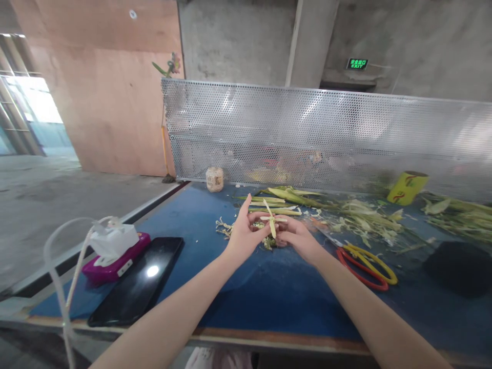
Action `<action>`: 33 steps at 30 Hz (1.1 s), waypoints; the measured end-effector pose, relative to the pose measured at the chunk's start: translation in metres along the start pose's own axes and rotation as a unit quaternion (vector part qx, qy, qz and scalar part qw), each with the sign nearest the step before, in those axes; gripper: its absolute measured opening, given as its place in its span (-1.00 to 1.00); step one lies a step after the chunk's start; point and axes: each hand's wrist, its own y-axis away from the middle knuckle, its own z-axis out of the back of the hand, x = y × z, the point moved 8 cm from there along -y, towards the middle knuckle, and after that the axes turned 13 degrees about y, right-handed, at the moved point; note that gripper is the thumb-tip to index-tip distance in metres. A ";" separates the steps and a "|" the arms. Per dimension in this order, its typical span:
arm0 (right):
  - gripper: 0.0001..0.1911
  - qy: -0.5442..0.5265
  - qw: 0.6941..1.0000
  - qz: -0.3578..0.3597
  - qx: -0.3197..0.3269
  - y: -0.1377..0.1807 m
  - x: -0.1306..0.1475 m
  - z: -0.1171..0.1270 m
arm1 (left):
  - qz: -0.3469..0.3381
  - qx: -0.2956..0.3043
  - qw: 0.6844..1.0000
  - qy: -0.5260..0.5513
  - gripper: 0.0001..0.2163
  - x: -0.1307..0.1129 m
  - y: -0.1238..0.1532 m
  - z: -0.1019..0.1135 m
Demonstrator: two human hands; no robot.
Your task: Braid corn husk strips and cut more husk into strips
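Over the middle of the blue tabletop, my left hand and my right hand meet around a small cross-shaped piece of pale plant strips. My left fingers are closed on it, the thumb low along its side and one finger pointing up. From the right, my right thumb and fingers pinch its other side. Some fingertips are hidden behind the piece. Just beneath and behind the hands lie curly plant scraps. Pale green stalks and leaves rest farther back.
Scissors with red and yellow handles lie right of my right hand. Dry leaf scraps spread behind them. A yellow can and a jar stand near the perforated metal screen. A phone and a purple power strip lie left.
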 end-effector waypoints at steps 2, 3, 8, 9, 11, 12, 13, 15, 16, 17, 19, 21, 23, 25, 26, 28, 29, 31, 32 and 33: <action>-0.70 0.012 1.000 0.007 0.005 0.000 0.001 -0.001 | -0.002 0.003 1.000 -0.002 -0.17 0.000 0.000 0.000; -0.70 0.017 1.000 0.010 0.007 0.000 0.001 -0.001 | -0.003 0.004 1.000 -0.002 -0.17 0.000 0.000 0.000; -0.73 0.043 0.999 0.006 0.003 0.001 0.003 -0.002 | 0.002 -0.001 1.000 0.007 -0.18 -0.001 -0.001 -0.001; -0.73 0.049 0.999 0.005 0.002 0.001 0.003 -0.002 | 0.005 -0.003 1.000 0.009 -0.18 -0.001 -0.001 -0.001; -0.74 0.062 0.998 0.005 0.002 0.001 0.004 -0.003 | 0.012 -0.010 1.000 0.011 -0.18 -0.001 -0.001 -0.001; -0.75 0.067 0.998 0.006 0.003 0.001 0.004 -0.003 | 0.014 -0.011 1.000 0.012 -0.19 -0.001 0.000 -0.001; -0.76 0.069 0.998 0.009 0.004 0.000 0.004 -0.003 | 0.015 -0.012 1.000 0.012 -0.19 -0.001 0.000 -0.001; -0.78 0.071 0.997 0.013 0.008 0.001 0.004 -0.003 | 0.013 -0.008 1.000 0.016 -0.18 -0.001 0.000 -0.001; -0.79 0.071 0.997 0.014 0.010 0.001 0.004 -0.003 | 0.010 -0.004 1.000 0.020 -0.18 -0.001 0.000 -0.001; -0.79 0.073 0.997 0.014 0.012 0.001 0.004 -0.003 | 0.008 0.001 1.000 0.025 -0.17 -0.001 0.000 -0.002; -0.79 0.078 0.997 0.011 0.014 0.001 0.004 -0.004 | 0.005 0.001 0.999 0.033 -0.17 -0.001 0.001 -0.002; -0.78 0.081 0.997 0.013 0.015 0.002 0.005 -0.005 | 0.004 -0.007 0.999 0.032 -0.17 -0.002 0.001 -0.001; -0.76 0.084 0.996 0.018 0.016 0.002 0.007 -0.005 | 0.000 -0.014 1.000 0.026 -0.18 -0.003 0.001 0.000; -0.73 0.090 0.996 0.022 0.018 0.002 0.007 -0.006 | -0.011 -0.014 1.000 0.022 -0.18 -0.005 0.001 0.000; -0.72 0.095 0.995 0.022 0.018 0.002 0.008 -0.006 | -0.018 -0.012 1.000 0.021 -0.18 -0.007 0.001 0.000; -0.70 0.106 0.994 0.023 0.017 0.002 0.008 -0.006 | -0.030 -0.010 0.999 0.021 -0.18 -0.009 0.002 -0.001; -0.69 0.113 0.993 0.024 0.015 0.002 0.008 -0.006 | -0.033 -0.010 0.999 0.023 -0.18 -0.010 0.002 -0.001; -0.69 0.130 0.991 0.028 0.014 0.003 0.009 -0.005 | -0.035 -0.011 0.999 0.025 -0.17 -0.010 0.002 -0.001; -0.69 0.140 0.990 0.030 0.013 0.003 0.010 -0.005 | -0.035 -0.012 0.999 0.026 -0.17 -0.010 0.002 0.000; -0.70 0.150 0.988 0.032 0.013 0.004 0.010 -0.004 | -0.035 -0.013 0.999 0.025 -0.17 -0.010 0.002 0.000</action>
